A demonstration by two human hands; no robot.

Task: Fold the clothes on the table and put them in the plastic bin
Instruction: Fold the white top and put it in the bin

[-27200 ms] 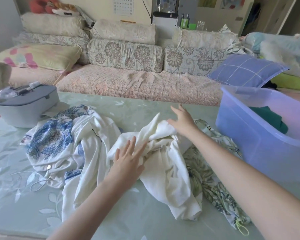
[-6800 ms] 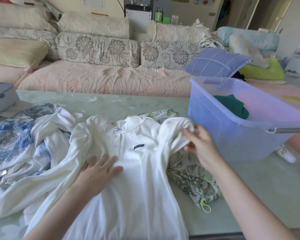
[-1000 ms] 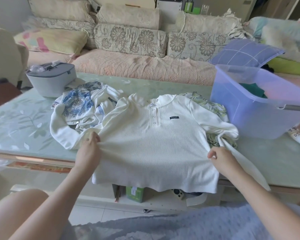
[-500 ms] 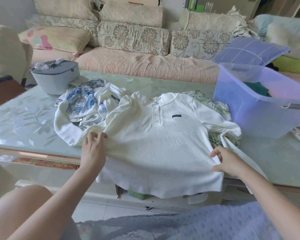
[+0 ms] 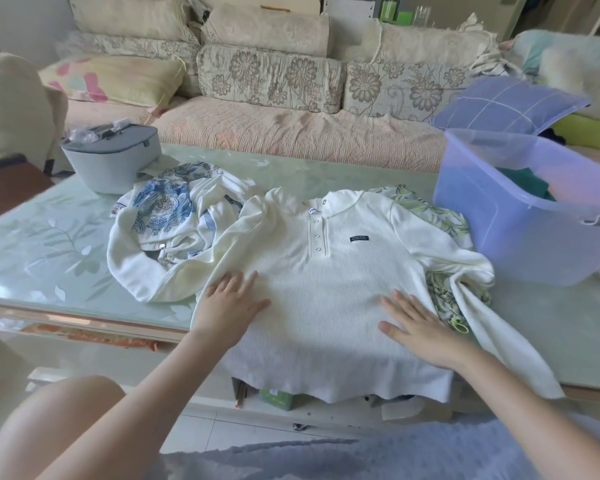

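shirt (image 5: 326,289) spread face-up on table (image 5: 49,244), two hands flat on it

left hand (image 5: 229,303) and right hand (image 5: 420,327) lie on the lower chest with fingers straight and spread, gripping nothing. long axis runs away from the person: collar far, hem hanging over the near edge. one sleeve loops out left over a blue-print garment (image 5: 163,206); the other trails off the near right edge, just beside the right hand, which looks best placed for a first fold inward. bin (image 5: 520,237) stands far right, nearer the right hand. count: one shirt, two unfolded garments partly under it (blue-print, leaf-print (image 5: 440,216)), one bin, one dark green item (image 5: 527,183) seen inside.
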